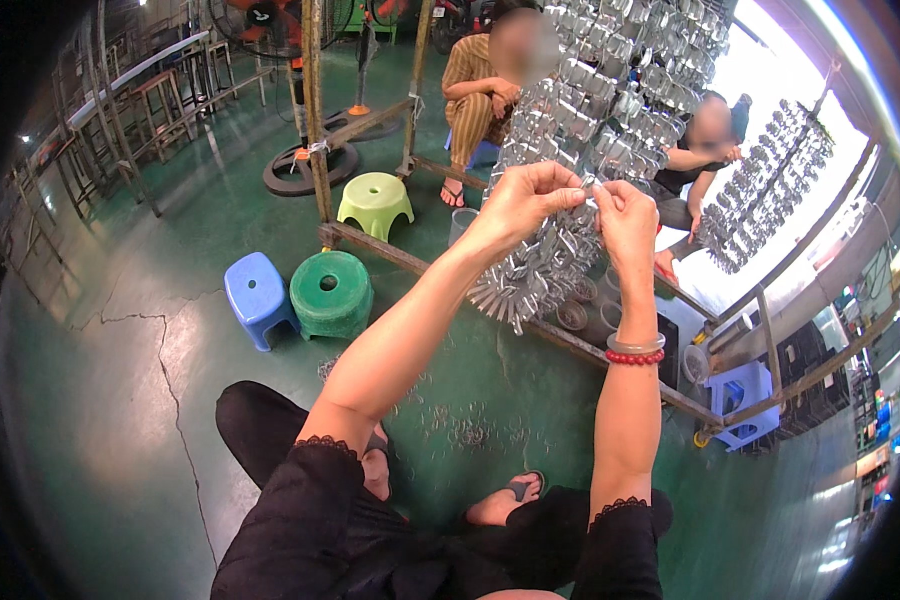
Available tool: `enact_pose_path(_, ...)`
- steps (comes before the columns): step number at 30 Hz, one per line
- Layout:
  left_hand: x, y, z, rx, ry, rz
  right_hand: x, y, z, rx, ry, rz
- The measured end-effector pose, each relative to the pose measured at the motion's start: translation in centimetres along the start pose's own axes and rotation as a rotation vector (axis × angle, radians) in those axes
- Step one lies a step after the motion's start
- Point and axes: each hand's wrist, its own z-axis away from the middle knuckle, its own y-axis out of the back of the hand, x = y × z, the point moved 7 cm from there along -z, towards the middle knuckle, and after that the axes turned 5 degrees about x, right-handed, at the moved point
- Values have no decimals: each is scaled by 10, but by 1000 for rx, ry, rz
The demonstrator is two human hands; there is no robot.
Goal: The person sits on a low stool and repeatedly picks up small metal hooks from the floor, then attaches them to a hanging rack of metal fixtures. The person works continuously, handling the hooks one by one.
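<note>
My left hand (527, 203) and my right hand (626, 222) are raised together in front of a hanging rack of shiny metal pieces (545, 262). Thumb and fingers of both hands are pinched, fingertips almost meeting. Between them shows a bit of a small silvery metal piece (589, 184); its shape is mostly covered by my fingers. Whether that piece is fixed to the rack, I cannot tell. Dense rows of curved metal pieces hang behind and below both hands. A grey bangle and a red bead bracelet (635, 356) circle my right wrist.
A rusty metal frame (380, 246) surrounds the rack. Green (331, 300), blue (255, 290) and lime (375, 200) stools stand left. Small metal scraps (470, 432) litter the floor by my feet. Two people sit beyond, one near another hanging rack (770, 185). A fan (260, 20) stands far left.
</note>
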Motion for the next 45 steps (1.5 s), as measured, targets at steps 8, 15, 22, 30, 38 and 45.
enact_pose_path(8, -17, -4, -2, 37, -24, -276, -6, 3, 3, -316, -131, -176)
enact_pose_path(15, -14, -7, 12, 110, -69, -455, -6, 9, 8, -347, -162, -261)
enact_pose_path(22, 18, 1, 15, 335, -352, -526, -1, 13, 4, -281, -96, -198)
enact_pose_path(30, 54, -17, -15, 220, -441, -802, -8, 10, 6, -244, -36, -96)
enact_pose_path(38, 46, -10, -14, 129, -314, -763, -15, 10, 0, -247, 16, 54)
enact_pose_path(45, 49, -10, -16, 150, -346, -673, 0, 18, -24, -542, -136, -320)
